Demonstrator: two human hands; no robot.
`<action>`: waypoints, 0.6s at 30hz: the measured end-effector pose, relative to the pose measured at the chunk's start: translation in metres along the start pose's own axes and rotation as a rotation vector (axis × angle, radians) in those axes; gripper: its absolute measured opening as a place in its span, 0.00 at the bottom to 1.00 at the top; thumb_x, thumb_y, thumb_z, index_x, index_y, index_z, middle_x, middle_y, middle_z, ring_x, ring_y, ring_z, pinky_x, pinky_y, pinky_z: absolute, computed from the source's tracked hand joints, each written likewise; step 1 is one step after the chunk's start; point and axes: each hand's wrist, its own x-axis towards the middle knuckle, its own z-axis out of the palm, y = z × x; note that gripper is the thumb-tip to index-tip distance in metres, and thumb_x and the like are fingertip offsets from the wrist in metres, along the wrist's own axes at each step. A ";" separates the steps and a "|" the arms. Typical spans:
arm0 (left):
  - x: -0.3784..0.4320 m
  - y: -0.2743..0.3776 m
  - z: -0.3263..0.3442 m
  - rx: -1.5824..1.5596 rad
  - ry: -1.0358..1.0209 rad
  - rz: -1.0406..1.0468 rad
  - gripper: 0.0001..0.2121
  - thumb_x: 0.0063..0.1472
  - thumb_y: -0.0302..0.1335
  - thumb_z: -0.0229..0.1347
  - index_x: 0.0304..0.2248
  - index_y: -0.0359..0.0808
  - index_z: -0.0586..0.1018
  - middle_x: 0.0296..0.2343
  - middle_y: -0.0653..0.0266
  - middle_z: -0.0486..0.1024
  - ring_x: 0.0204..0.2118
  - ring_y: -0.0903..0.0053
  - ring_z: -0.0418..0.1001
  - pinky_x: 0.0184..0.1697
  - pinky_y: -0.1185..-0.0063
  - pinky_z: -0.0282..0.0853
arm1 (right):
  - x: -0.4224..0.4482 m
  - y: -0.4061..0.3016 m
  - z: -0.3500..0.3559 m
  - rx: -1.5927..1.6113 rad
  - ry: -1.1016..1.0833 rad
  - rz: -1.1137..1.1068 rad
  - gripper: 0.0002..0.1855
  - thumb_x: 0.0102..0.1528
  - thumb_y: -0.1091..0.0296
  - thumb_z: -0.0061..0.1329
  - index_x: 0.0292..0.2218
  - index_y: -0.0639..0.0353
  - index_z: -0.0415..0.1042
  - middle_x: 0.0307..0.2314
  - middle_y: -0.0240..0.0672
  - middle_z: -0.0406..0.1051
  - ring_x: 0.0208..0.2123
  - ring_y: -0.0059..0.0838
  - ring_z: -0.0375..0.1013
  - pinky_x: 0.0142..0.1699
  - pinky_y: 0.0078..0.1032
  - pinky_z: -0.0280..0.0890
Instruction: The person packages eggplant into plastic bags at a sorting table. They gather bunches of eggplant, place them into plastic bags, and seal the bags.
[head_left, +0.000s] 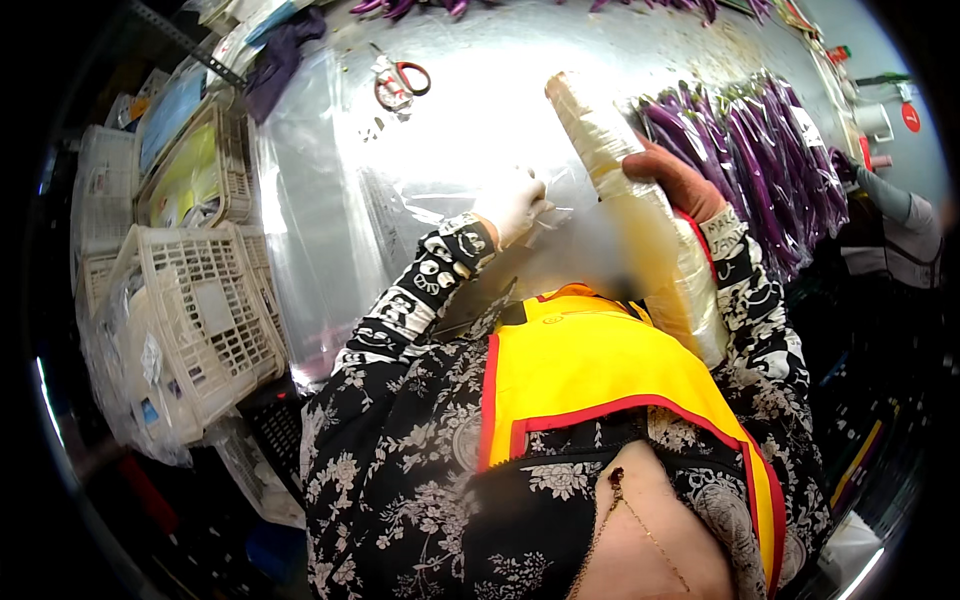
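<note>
My bare right hand (675, 178) grips a thick roll of clear plastic film (607, 150), which stands slanted against my front over the metal table. In a white glove, my left hand (514, 206) has its fingers closed on thin clear plastic (559, 199) just left of the roll. More clear plastic sheeting (315, 202) lies along the table's left side. Scissors with red and black handles (401, 84) rest near the far left. Right of the roll lie long purple eggplants in clear bags (772, 157).
White plastic baskets (214, 307) with bags in them stand at the left, beside a metal rack post (184, 45). Loose purple eggplants (405, 6) lie along the table's far edge. A person's sleeved arm (889, 196) reaches in at the right, near the bagged eggplants.
</note>
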 end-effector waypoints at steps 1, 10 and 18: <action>0.004 0.005 0.007 0.059 -0.035 0.028 0.10 0.51 0.36 0.59 0.22 0.38 0.78 0.25 0.60 0.73 0.34 0.63 0.70 0.39 0.70 0.65 | -0.002 0.001 0.016 0.052 -0.019 0.020 0.37 0.51 0.75 0.52 0.59 0.60 0.52 0.54 0.40 0.60 0.52 0.26 0.64 0.56 0.23 0.58; -0.011 0.020 0.034 -0.153 0.029 -0.117 0.16 0.47 0.39 0.63 0.22 0.35 0.73 0.28 0.60 0.71 0.34 0.64 0.68 0.38 0.69 0.64 | -0.002 0.028 0.018 -0.044 0.071 0.076 0.35 0.54 0.69 0.47 0.61 0.57 0.50 0.46 0.35 0.66 0.42 0.20 0.68 0.46 0.17 0.65; -0.070 0.053 0.026 0.051 0.364 0.187 0.38 0.44 0.42 0.65 0.52 0.33 0.65 0.40 0.62 0.69 0.44 0.70 0.67 0.51 0.71 0.55 | -0.001 0.040 -0.007 0.190 -0.079 0.059 0.31 0.56 0.67 0.45 0.60 0.56 0.53 0.49 0.36 0.66 0.45 0.21 0.68 0.50 0.21 0.64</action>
